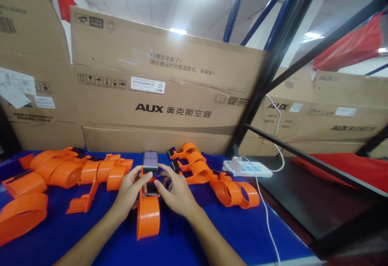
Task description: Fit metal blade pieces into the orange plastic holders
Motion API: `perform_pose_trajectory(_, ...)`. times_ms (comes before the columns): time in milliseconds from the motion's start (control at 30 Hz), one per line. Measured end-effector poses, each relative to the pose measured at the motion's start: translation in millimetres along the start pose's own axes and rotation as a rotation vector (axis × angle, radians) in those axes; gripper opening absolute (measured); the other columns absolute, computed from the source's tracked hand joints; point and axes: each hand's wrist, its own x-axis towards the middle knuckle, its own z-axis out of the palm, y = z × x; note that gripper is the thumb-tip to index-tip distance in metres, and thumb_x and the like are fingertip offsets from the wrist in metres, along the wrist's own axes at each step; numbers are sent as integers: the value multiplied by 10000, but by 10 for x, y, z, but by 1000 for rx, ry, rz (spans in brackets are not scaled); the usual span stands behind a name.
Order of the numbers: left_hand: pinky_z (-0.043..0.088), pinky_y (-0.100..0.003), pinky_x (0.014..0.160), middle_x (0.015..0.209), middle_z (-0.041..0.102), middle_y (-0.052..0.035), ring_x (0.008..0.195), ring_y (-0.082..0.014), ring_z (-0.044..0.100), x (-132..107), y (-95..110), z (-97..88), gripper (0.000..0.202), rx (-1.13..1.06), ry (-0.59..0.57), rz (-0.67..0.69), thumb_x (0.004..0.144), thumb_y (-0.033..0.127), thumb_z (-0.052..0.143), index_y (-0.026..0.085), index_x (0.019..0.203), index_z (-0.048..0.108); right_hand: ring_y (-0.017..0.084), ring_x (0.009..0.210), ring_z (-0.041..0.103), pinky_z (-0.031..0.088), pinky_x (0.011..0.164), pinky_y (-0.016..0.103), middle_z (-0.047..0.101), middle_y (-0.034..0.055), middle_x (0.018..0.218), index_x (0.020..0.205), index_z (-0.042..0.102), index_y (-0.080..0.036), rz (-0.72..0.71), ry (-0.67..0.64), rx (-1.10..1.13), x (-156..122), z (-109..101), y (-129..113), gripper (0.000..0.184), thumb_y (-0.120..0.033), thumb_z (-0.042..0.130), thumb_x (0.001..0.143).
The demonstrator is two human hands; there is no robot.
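Observation:
An orange plastic band-shaped holder (148,216) stands on the blue table (212,233) in front of me. A small dark phone-like device (150,161) sits at its top end. My left hand (129,191) grips the holder's top from the left, fingers curled round it. From the right, my right hand (174,191) pinches the same top part, fingers pressed on the dark clip below the device. Both hands touch the holder just under the device.
Several orange holders (60,171) lie in a row at the left and another group (218,181) at the right. A white power strip (248,168) with a cable lies to the right. Cardboard boxes (157,96) wall the back. A dark metal rack (303,96) stands at the right.

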Motion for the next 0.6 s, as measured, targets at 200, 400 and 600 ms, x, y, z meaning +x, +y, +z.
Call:
perform_pose_trajectory(200,439,-208,457,619,659,18,475,-139,610,-30,-57,93,376,-62,-82,-33,829,523,747,214,1004,626,153,567,631,503,543,240,744,37,800,1327,668,-204,55,101,-40,-24,143,66,424,-265,626,909)
perform_pose_trajectory(400,338,-189,390,456,532,67,351,-93,448,-37,-50,87,384,13,-50,-34,854,561,712,204,985,663,159,586,620,518,566,251,719,38,772,1296,677,-183,-15,83,-28,-39,171,84,397,-223,587,911)
perform_pose_trajectory(600,302,-190,384,396,499,70,322,-86,398,-28,-47,60,409,0,-56,-56,827,548,744,197,1033,701,173,679,645,546,639,277,740,73,903,1309,663,-190,-89,47,-35,-27,133,103,370,-232,561,956)
